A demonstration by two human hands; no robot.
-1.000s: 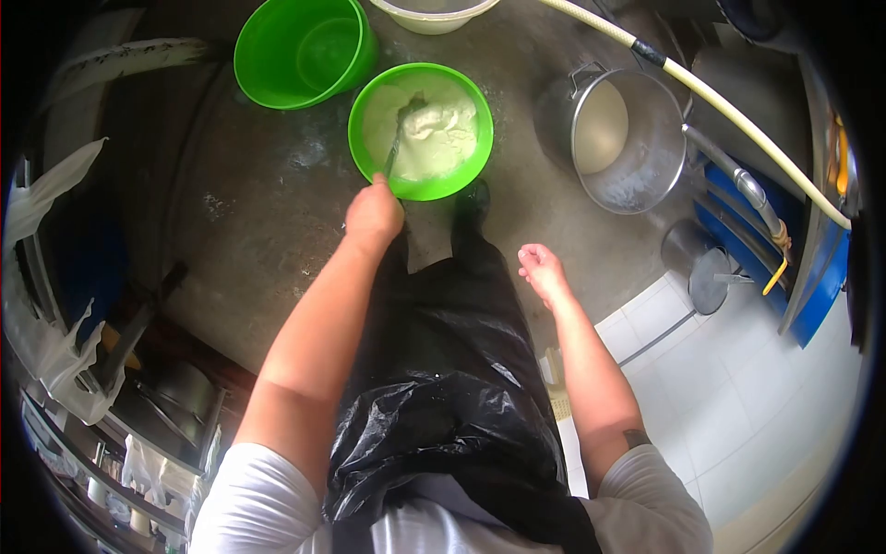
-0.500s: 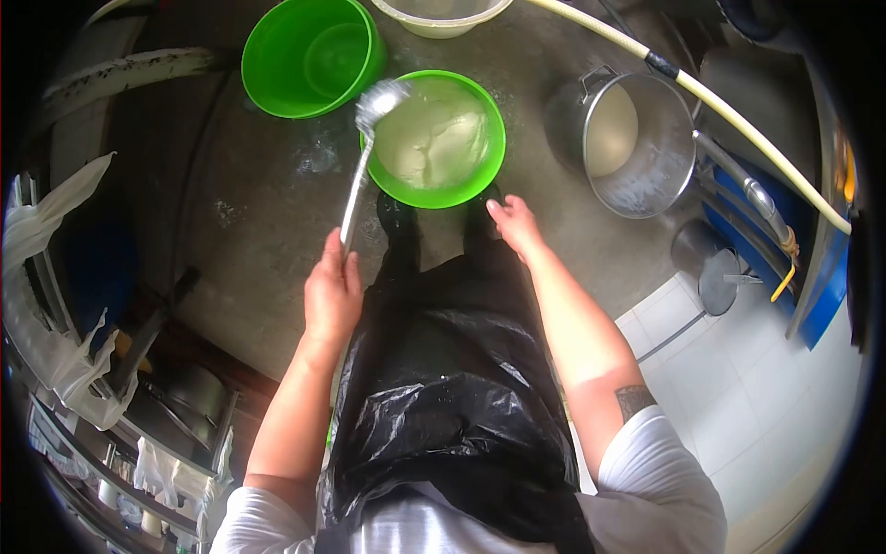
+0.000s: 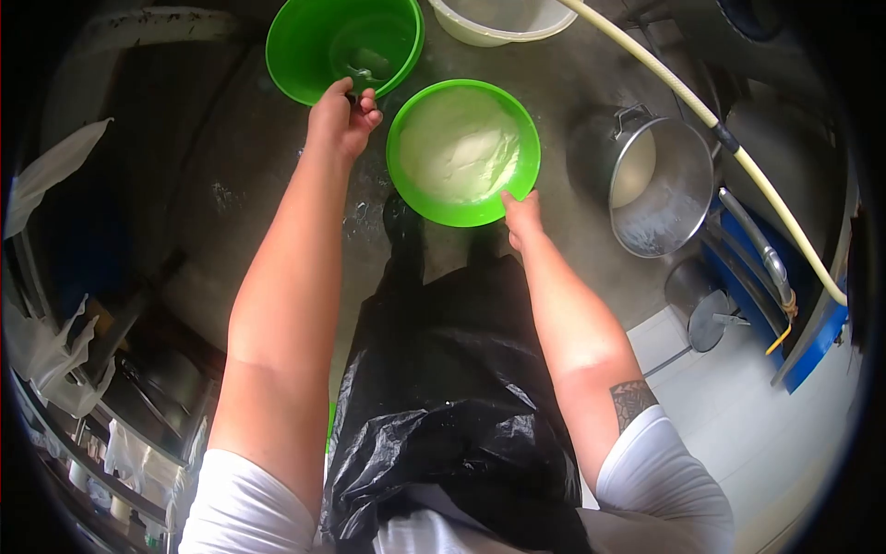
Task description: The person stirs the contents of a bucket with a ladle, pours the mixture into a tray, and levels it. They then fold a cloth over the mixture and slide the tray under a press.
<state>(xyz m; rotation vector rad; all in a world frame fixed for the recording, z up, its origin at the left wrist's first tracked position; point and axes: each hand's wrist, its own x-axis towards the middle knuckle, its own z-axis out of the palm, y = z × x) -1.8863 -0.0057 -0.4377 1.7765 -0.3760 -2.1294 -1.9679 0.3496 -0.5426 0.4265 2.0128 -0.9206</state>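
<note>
My left hand [image 3: 341,122] is at the near rim of a deep green tub [image 3: 284,55], fingers curled. Just beyond the fingertips, the shiny metal of the ladle [image 3: 364,73] shows inside the tub; its handle is mostly hidden by my hand. At the near right edge of a shallower green basin [image 3: 413,205], my right hand [image 3: 523,220] grips the rim, thumb on top and fingers underneath. A pale, creamy mass [image 3: 461,148] with a creased surface fills the basin.
A large metal pot [image 3: 664,198] with pale residue lies tilted on the right. A cream hose [image 3: 664,78] crosses the upper right. A whitish tub [image 3: 498,32] stands at the back. Shelving with plastic bags [image 3: 60,360] lines the left.
My left hand has swung forward and the ladle has gone from beside the basin into the deep tub. My right hand has closed on the basin's rim. The view has shifted.
</note>
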